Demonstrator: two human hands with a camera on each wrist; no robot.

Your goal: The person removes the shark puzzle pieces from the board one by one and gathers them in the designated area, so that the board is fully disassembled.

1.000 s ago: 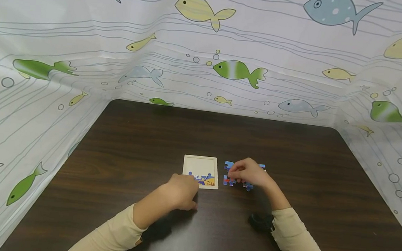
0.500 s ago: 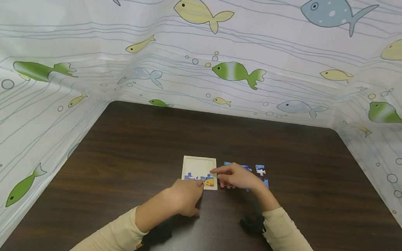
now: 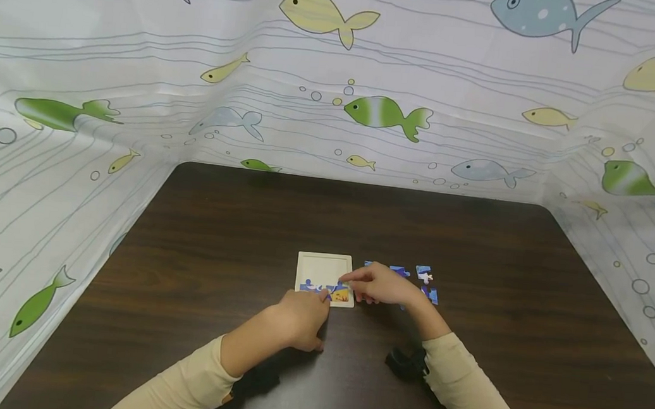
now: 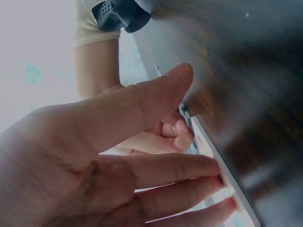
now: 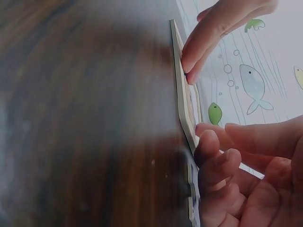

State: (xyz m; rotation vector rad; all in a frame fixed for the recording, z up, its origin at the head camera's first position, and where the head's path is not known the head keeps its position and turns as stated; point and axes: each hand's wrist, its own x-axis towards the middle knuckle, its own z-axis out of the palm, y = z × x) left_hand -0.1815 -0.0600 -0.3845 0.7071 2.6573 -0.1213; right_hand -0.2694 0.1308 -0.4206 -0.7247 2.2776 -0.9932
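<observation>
A small, pale, square puzzle tray [image 3: 323, 267] lies on the dark table, with blue and orange jigsaw pieces [image 3: 341, 295] along its near side. My left hand [image 3: 301, 320] reaches over the tray's near edge; in the left wrist view its extended fingertips touch the pieces there, thumb held apart. From the right, my right hand [image 3: 386, 284] points its index finger onto the tray's right side, while its other fingers are bent in the right wrist view. No piece shows between its thumb and fingers. Several loose jigsaw pieces [image 3: 424, 274] lie right of the tray, some hidden behind the right hand.
The dark wood table [image 3: 235, 223] extends around the tray on all sides. A white curtain [image 3: 304, 133] printed with fish stands along its back and sides. A black wrist device [image 3: 406, 364] sits under the right forearm.
My right hand has moved left from the loose pieces to the tray's right side, its index finger now stretched out. My left hand has shifted slightly right along the tray's near edge.
</observation>
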